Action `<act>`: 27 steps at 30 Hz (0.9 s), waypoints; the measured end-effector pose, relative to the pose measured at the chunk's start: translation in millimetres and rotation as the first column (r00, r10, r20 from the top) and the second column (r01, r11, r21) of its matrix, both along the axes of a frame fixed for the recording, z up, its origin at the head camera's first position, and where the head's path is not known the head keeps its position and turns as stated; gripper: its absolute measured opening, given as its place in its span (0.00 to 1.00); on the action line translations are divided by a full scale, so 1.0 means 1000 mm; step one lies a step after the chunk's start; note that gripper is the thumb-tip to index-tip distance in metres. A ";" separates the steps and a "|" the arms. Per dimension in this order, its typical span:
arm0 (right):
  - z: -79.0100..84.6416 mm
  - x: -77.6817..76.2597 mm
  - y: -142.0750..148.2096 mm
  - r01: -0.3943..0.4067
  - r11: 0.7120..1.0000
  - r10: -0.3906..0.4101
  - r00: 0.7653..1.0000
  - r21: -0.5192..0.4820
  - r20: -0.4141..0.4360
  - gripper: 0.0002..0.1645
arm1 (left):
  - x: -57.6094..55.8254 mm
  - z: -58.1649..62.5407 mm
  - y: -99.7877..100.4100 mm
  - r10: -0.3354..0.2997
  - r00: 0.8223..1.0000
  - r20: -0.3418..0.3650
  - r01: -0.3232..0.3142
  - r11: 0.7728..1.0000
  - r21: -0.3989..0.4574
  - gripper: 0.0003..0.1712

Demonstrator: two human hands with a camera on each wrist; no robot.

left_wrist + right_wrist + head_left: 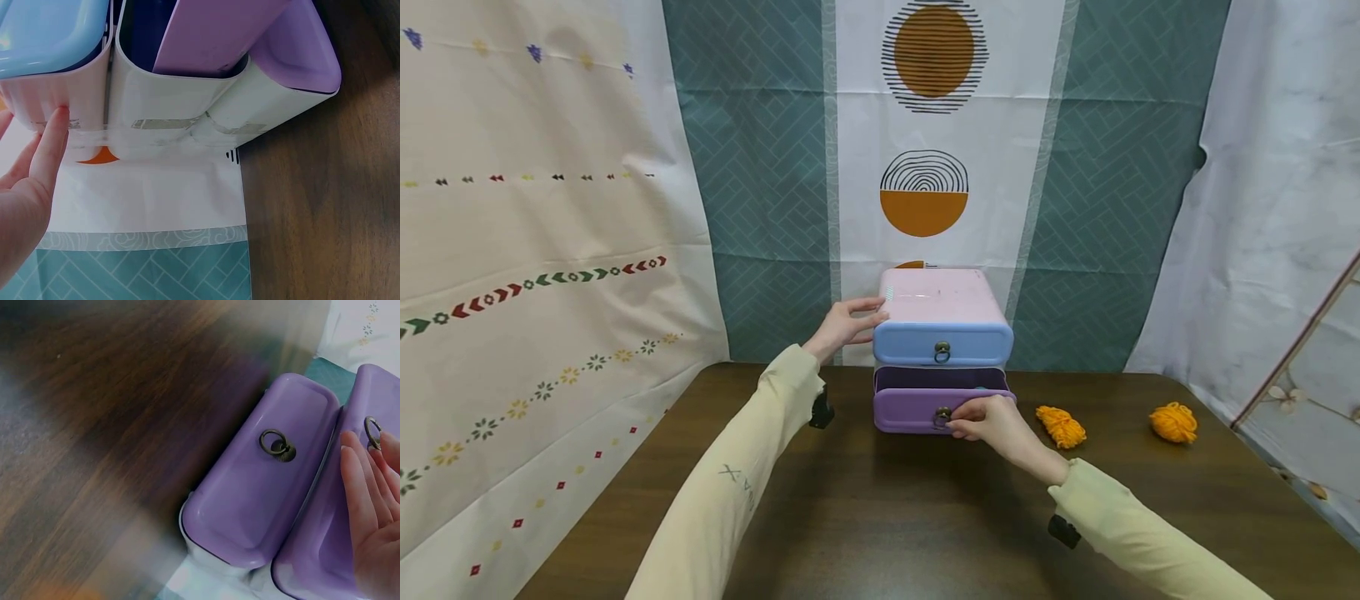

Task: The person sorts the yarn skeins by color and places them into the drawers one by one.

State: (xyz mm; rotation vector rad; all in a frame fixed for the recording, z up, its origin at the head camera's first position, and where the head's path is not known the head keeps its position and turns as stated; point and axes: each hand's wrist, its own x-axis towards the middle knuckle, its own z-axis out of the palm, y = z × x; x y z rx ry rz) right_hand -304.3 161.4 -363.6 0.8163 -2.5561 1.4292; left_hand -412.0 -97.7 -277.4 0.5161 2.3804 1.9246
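Observation:
A small stacked drawer cabinet with a pink top stands at the back of the table. Its top drawer has a blue front and is closed. Below it, the purple middle drawer is pulled out, showing a dark inside. My right hand pinches the brass ring pull on that drawer between thumb and fingers. Against the cabinet's left side, my left hand rests with fingers extended, fingertips on the pink wall beside the blue drawer. The bottom purple drawer is closed, its own ring hanging free.
Two orange yarn bundles lie right of the cabinet: a longer one near my right hand and a rounder one farther right. A patterned cloth hangs behind the brown wooden table.

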 end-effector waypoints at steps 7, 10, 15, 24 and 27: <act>-0.001 -0.003 -0.006 0.056 0.998 -0.055 0.997 0.016 -0.050 0.05 | -0.001 -0.001 -0.001 -0.005 1.000 -0.003 0.005 1.000 0.016 0.29; -0.001 -0.006 -0.008 0.070 0.997 -0.068 0.996 0.025 -0.063 0.04 | -0.001 -0.001 -0.001 -0.003 1.000 0.006 0.003 1.000 0.025 0.29; 0.000 -0.011 -0.011 0.121 0.991 -0.115 0.989 0.062 -0.095 0.04 | 0.000 0.000 0.000 0.006 1.000 0.007 -0.006 1.000 0.011 0.30; 0.003 -0.022 -0.012 0.187 0.978 -0.178 0.978 0.092 -0.105 0.05 | 0.002 0.002 0.000 -0.008 1.000 0.010 0.008 1.000 0.007 0.29; 0.004 -0.025 -0.014 0.208 0.973 -0.197 0.975 0.100 -0.102 0.05 | 0.002 0.002 -0.001 -0.016 1.000 0.012 0.016 1.000 0.011 0.29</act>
